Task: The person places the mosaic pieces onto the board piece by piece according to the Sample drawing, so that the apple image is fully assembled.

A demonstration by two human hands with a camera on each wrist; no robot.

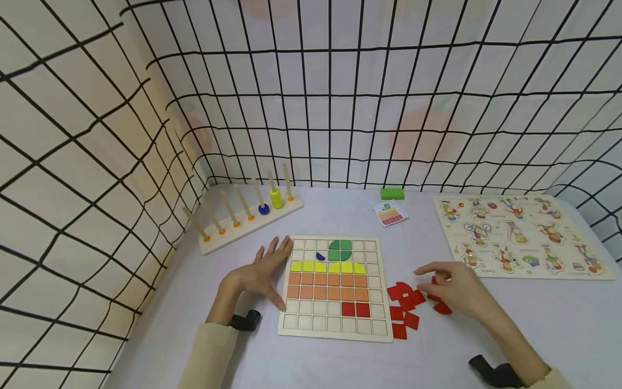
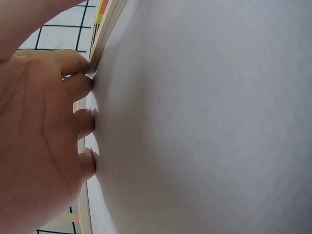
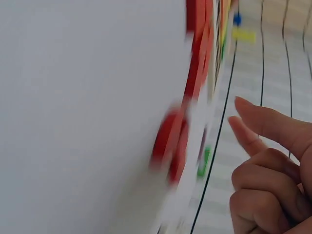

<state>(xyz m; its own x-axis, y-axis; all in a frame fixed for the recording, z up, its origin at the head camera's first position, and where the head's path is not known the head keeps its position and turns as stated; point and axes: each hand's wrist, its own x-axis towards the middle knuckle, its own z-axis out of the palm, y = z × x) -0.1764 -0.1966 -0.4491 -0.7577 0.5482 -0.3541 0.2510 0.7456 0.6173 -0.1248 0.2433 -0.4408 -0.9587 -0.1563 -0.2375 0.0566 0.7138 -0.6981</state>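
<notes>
A cream grid board point(image 1: 311, 323) bears a green leaf shape point(image 1: 340, 250), a blue piece point(image 1: 320, 256), yellow pieces point(image 1: 308, 266), orange rows point(image 1: 320, 286) and two red squares point(image 1: 348, 309). My left hand point(image 1: 257, 274) has its fingers spread along the board's left edge, thumb near the lower side. In the left wrist view those fingertips meet the table beside the board's edge. Loose red pieces point(image 1: 399, 330) lie right of the board. Over the rightmost ones hovers my right hand point(image 1: 459, 286), thumb and index finger apart with nothing between them, the other fingers bent.
A peg stand point(image 1: 250, 221) with yellow and blue beads stands at the back left. Behind the board lie a small pattern card point(image 1: 391, 214) and a green block point(image 1: 392, 194). At the right is a picture puzzle board point(image 1: 525, 237). Black wire mesh point(image 1: 330, 96) encloses the table.
</notes>
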